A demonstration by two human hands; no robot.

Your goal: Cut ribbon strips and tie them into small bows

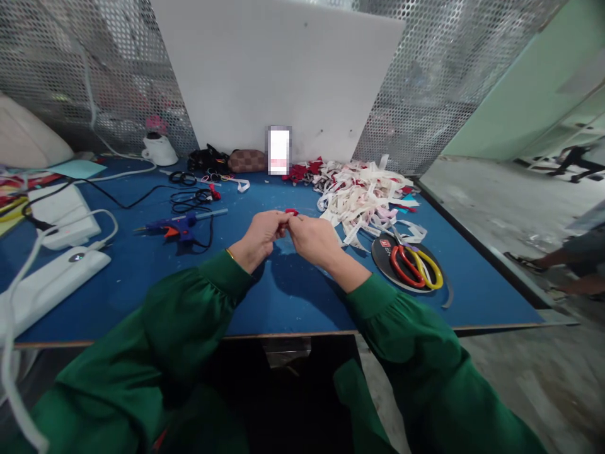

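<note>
Both hands meet above the middle of the blue table point(302, 302). A small red piece point(292, 212), which looks like ribbon or cloth, shows at their fingertips. My left hand point(263, 236) is closed, its thumb and fingers pinching the piece from the left. Closed too, my right hand point(314, 239) pinches it from the right; its fingers hide most of the piece. Beyond and to the right lies a heap of white, pink and red ribbon strips point(359, 195). A blue glue gun point(182, 228) rests to the left of my left hand.
Scissors with red and yellow handles point(410, 268) lie on a dark ribbon spool point(384, 252) at right. A power strip point(61, 280) and cables occupy the left. Against the white board point(283, 69) stand a phone point(278, 150) and a checked pouch point(246, 161). A white cup point(159, 150) is behind.
</note>
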